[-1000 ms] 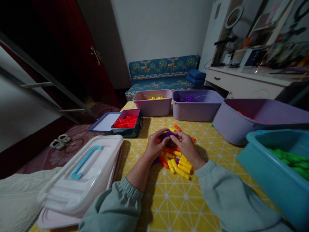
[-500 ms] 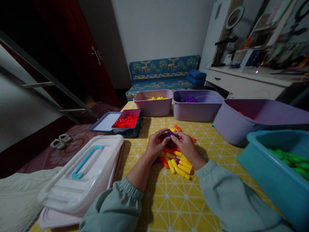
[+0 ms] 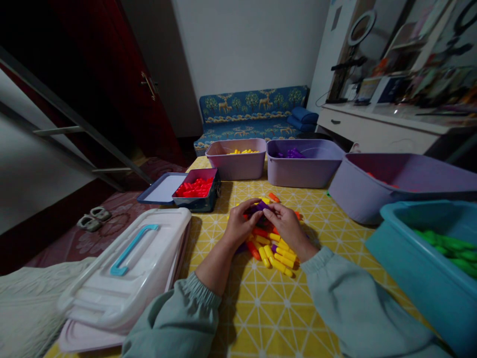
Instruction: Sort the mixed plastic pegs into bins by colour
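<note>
Between my two hands is a small purple plastic piece (image 3: pixel 263 205), held just above a loose pile. My left hand (image 3: pixel 240 221) pinches its left side, and the fingers of my right hand (image 3: pixel 286 224) close on its right end. Part of the piece is hidden by the fingers. Beneath and in front of the hands lie yellow capsule-shaped pieces (image 3: pixel 286 259), with red pieces (image 3: pixel 253 250) at the left and an orange piece (image 3: pixel 274 197) at the far edge. A few other purple bits show among them.
Behind the pile stand a pinkish bin (image 3: pixel 238 166) with yellow pieces and a lilac bin (image 3: pixel 305 173) with purple ones. A tin box (image 3: pixel 197 204) holds red pieces. Rightward are another purple bin (image 3: pixel 357 194) and a teal bin (image 3: pixel 417 263) with green pieces. A white lid (image 3: pixel 149 258) lies left.
</note>
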Motion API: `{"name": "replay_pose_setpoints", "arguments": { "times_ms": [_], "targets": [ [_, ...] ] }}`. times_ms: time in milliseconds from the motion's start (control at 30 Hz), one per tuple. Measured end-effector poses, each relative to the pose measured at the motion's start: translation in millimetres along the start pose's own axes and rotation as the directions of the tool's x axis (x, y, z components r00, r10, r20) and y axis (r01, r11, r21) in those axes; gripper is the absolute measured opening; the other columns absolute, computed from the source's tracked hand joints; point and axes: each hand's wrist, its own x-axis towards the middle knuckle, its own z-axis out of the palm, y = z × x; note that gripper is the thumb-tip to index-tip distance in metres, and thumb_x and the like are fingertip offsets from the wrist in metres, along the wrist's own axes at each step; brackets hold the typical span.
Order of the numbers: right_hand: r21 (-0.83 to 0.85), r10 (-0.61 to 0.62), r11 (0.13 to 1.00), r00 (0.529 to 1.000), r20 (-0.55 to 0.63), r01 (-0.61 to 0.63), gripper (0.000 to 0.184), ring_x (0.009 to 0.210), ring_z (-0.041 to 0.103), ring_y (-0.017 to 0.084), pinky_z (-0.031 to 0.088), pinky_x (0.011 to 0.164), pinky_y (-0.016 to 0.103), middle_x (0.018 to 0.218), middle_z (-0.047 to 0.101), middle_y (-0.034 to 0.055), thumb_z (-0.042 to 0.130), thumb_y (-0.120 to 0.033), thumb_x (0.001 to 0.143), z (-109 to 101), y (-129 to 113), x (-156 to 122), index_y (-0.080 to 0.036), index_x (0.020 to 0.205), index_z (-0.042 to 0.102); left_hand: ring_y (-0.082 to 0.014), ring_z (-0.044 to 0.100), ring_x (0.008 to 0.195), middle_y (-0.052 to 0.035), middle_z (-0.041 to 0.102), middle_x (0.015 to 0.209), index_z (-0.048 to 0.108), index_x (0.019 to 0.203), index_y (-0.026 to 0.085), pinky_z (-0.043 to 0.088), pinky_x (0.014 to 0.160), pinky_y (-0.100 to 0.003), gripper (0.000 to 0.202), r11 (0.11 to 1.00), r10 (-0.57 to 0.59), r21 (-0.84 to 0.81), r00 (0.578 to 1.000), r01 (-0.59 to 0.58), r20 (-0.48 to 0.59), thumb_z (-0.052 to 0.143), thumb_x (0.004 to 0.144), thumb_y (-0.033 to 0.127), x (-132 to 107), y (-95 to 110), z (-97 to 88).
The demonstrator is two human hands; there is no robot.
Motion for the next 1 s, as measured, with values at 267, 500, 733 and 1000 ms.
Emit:
{"name": "replay_pose_setpoints", "arguments": {
  "times_ms": [267,500,733,1000],
  "targets": [
    [-0.013,-0.007,1.000,1.000,0.009,0.007,0.027,0.081,0.067,0.020,0.056,0.075,0.033,0.088,0.071,0.0058,0.061,-0.042,0.084,-0.5,1.8,1.1,-0.017,0.093,0.067,-0.0194,0.071,0.089,-0.0094,0.074,0.103,0.067,0.113,0.015,0.057,0.083,-0.030,0.035,1.000,0.006,0.028,1.000,-0.006,0.000,0.068,0.079,0.023,-0.2,0.9,-0.4],
    [-0.007,0.006,1.000,1.000,0.011,-0.006,0.026,0.081,0.068,0.020,0.056,0.075,0.033,0.087,0.071,0.0056,0.061,-0.042,0.084,-0.2,0.1,0.4,-0.017,0.093,0.067,-0.0195,0.070,0.092,-0.0091,0.073,0.105,0.067,0.112,0.015,0.056,0.085,-0.030,0.034,1.000,0.008,0.027,1.000,-0.008,0.000,0.068,0.079,0.023,0.1,2.0,-0.3],
    [-0.028,-0.002,1.000,1.000,0.008,0.002,0.027,0.081,0.067,0.020,0.056,0.075,0.033,0.088,0.071,0.0055,0.060,-0.043,0.084,-0.6,-0.3,-0.2,-0.018,0.093,0.066,-0.0198,0.070,0.092,-0.0090,0.073,0.105,0.067,0.114,0.017,0.056,0.085,-0.030,0.035,1.000,0.001,0.012,1.000,-0.001,0.007,0.068,0.080,0.024,-0.5,-2.3,-0.1],
    [-0.022,0.007,1.000,1.000,0.003,-0.007,0.028,0.082,0.068,0.020,0.056,0.076,0.033,0.088,0.072,0.0057,0.061,-0.043,0.084,-0.5,0.5,0.1,-0.018,0.093,0.066,-0.0201,0.070,0.092,-0.0092,0.074,0.105,0.068,0.112,0.016,0.057,0.085,-0.031,0.034,1.000,0.000,0.007,1.000,0.000,-0.004,0.068,0.079,0.022,0.2,2.7,-0.1]
  ]
}}
